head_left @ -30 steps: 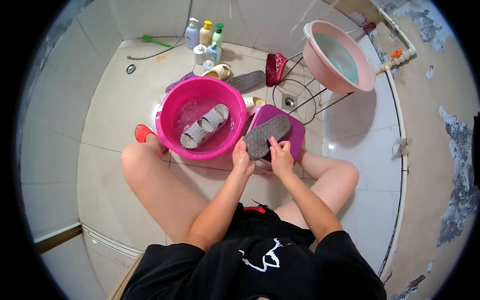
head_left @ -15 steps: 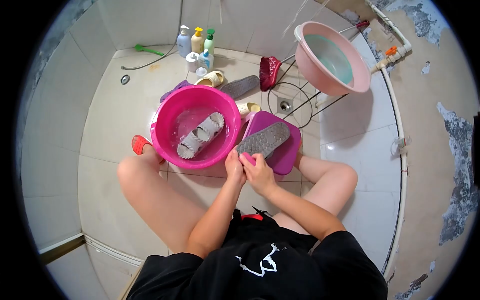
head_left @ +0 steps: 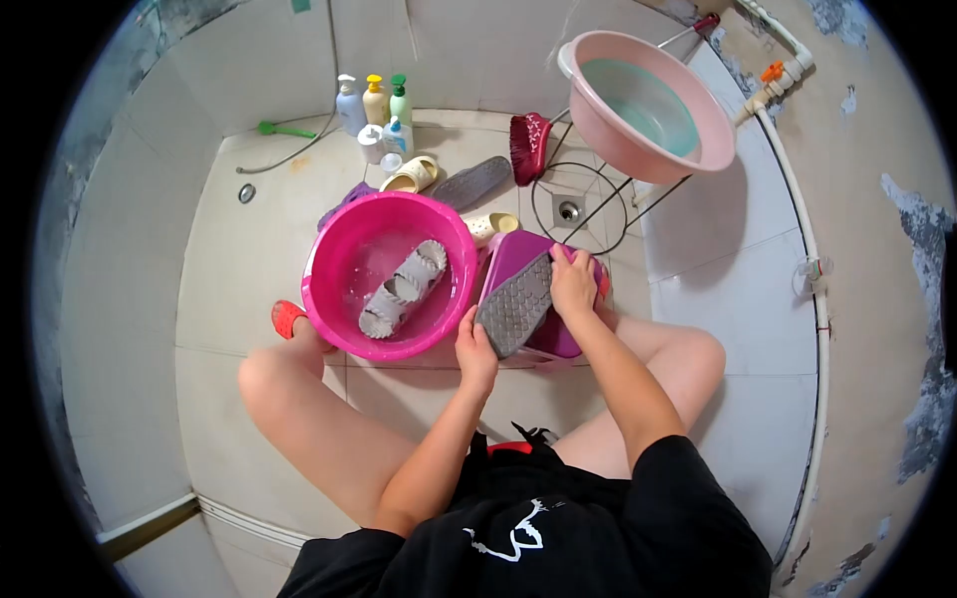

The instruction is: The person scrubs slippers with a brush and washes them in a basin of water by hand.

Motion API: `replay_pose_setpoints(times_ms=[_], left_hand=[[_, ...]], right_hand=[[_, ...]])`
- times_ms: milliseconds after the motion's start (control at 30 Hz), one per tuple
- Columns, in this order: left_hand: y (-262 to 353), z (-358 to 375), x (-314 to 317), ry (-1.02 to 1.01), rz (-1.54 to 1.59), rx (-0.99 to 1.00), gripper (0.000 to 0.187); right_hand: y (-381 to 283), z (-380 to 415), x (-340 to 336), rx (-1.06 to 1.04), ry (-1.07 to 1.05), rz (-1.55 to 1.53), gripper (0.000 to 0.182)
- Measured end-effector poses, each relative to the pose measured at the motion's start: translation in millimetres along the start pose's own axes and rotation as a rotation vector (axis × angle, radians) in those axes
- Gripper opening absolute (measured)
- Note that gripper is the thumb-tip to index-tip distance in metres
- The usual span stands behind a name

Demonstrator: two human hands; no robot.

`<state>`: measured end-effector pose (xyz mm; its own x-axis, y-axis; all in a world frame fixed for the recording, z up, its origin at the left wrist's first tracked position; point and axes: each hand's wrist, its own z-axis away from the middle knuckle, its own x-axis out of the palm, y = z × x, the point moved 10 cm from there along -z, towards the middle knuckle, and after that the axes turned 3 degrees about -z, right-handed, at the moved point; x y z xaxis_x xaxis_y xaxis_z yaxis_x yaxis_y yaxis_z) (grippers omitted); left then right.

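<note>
A grey slipper (head_left: 515,307), its patterned sole facing up, is tilted over a purple stool (head_left: 513,261). My left hand (head_left: 476,349) holds the slipper's lower left end, and my right hand (head_left: 572,282) grips its upper right end, with a bit of pink showing by the fingers. Left of the slipper stands a bright pink basin (head_left: 324,319) with some soapy water. Inside it a light grey sandal (head_left: 404,289) lies on a slant. What is under the held slipper is hidden.
Cream clogs (head_left: 411,175), another grey slipper (head_left: 473,182) and a purple cloth (head_left: 346,204) lie behind the basin. Several pump bottles (head_left: 376,105) stand by the wall. A red brush (head_left: 529,149) and a pale pink basin (head_left: 638,159) on a black wire stand are at the right.
My right hand has moved up and right to the slipper's far end, while my left hand is at its near end. The slipper has turned steeper. The camera view has shifted slightly.
</note>
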<state>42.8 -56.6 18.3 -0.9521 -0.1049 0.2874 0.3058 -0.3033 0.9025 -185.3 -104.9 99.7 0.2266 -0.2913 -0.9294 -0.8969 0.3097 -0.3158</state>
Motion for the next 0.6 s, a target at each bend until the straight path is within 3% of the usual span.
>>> replay_pose_setpoints(times_ms=[67, 100, 167, 200, 233, 300, 367, 433, 467, 533, 600], left_hand=[[30.5, 4.5, 10.2, -0.014, -0.925, 0.295, 0.046], [48.9, 6.6, 16.6, -0.020, -0.933, 0.304, 0.046], [99.1, 25.7, 61.2, -0.150, -1.449, 0.640, 0.066], [77.3, 15.1, 71.0, -0.302, -1.490, 0.667, 0.082], [88.1, 12.8, 83.1, -0.306, -1.494, 0.664, 0.082], [72.7, 6.9, 93.4, -0.449, -1.601, 0.312, 0.090], [66.1, 1.0, 98.4, -0.381, -1.721, 0.376, 0.095], [56.4, -3.0, 91.2, -0.404, -1.768, 0.212, 0.098], [31.0, -12.5, 81.9, -0.245, -1.821, 0.443, 0.104], [39.4, -7.5, 80.8, -0.352, -1.773, 0.367, 0.105], [40.5, -1.8, 80.6, -0.476, -1.731, 0.309, 0.105]], right_hand=[[3.5, 0.4, 8.0, 0.020, 0.043, -0.006, 0.039], [5.6, -0.4, 8.3, 0.024, 0.074, 0.004, 0.040], [15.0, -1.2, 13.1, 0.047, 0.048, -0.062, 0.040], [14.4, -2.6, 13.3, 0.013, 0.041, -0.087, 0.041], [14.2, -1.8, 12.7, -0.019, 0.032, -0.110, 0.042], [15.0, 8.9, 14.1, 0.016, 0.020, -0.140, 0.044], [4.6, 22.3, 11.9, 0.038, -0.017, -0.184, 0.049], [-16.2, 62.9, 12.3, 0.041, -0.114, -0.288, 0.048], [-21.0, 81.3, 14.8, 0.044, -0.116, -0.316, 0.048], [-19.3, 82.2, 19.7, 0.047, -0.118, -0.338, 0.047], [-10.1, 48.2, 8.5, 0.022, 0.073, -0.139, 0.047]])
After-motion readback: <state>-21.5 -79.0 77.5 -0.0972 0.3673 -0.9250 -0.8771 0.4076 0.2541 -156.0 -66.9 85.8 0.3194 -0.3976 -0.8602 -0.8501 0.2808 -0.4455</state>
